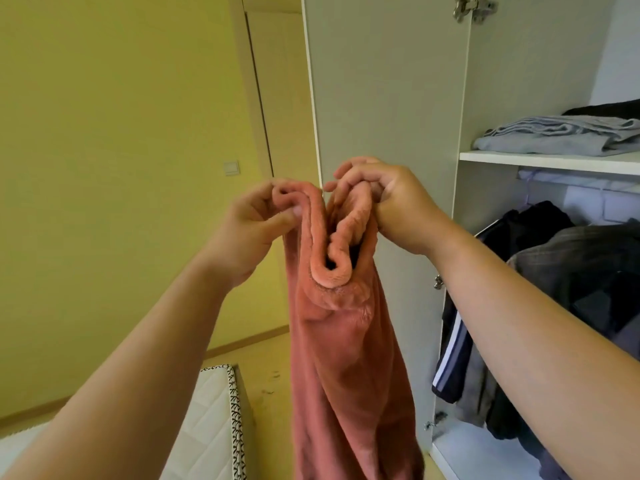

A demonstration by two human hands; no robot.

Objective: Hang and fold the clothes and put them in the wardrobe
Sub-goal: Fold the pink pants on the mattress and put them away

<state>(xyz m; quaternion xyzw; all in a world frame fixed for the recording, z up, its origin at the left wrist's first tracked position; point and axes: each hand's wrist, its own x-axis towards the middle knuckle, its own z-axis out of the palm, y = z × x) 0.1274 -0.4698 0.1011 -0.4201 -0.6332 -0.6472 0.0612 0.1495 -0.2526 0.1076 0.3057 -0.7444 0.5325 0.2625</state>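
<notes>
The fingers [282, 197] of the left hand [252, 226] curl round and pinch 1 side of the rolled top edge of a pink fleece garment [346, 358]; the right hand [391, 199] grips the other side. The garment hangs between the 2 forearms, before the open wardrobe door [381, 98]. At right, folded clothes [554, 138] lie on a shelf [540, 160], with dark hanging clothes [561, 271] below.

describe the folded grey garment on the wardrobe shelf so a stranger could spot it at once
Start at the open white wardrobe on the right and find its shelf, above the dark hanging clothes. The grey garment lies folded at the shelf's front. It is pale grey-blue, unlike the black folded item behind it.
</notes>
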